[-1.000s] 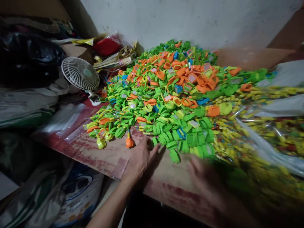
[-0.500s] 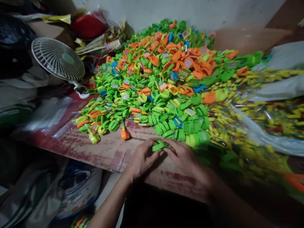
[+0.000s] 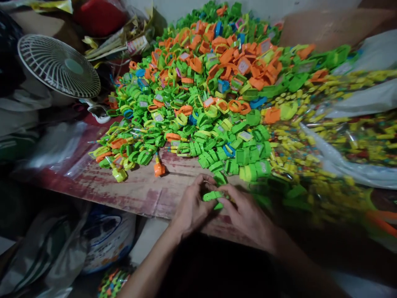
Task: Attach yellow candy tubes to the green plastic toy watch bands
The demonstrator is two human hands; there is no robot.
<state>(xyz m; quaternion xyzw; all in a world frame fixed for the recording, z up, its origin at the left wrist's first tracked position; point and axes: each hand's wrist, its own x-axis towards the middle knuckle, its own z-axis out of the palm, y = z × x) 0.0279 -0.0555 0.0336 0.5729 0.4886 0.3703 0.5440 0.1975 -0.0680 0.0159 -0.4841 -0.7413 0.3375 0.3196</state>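
Note:
Between both hands, just above the table's front edge, is a green plastic toy watch (image 3: 212, 196) with a strap that has small holes. My left hand (image 3: 191, 205) has its fingers curled round the left end of the strap. From the other side, my right hand (image 3: 246, 211) pinches the right end between thumb and fingers. Part of the watch is hidden behind the fingers. Just beyond the hands lies the near edge of a large heap of toy watches (image 3: 201, 120), mostly green and orange, with some yellow and blue.
An orange toy watch (image 3: 159, 169) and a yellow one (image 3: 119, 174) lie on the worn wooden table (image 3: 136, 194). A white fan (image 3: 62, 66) stands at the left. Small yellow wrapped pieces (image 3: 288, 157) spread on the right beside a white bag (image 3: 350, 174). A cardboard piece (image 3: 328, 29) stands behind.
The strap of the green toy watch now shows lengthwise between my fingers, where only a short piece showed before. Both hands have come slightly nearer, and the view has tilted a little.

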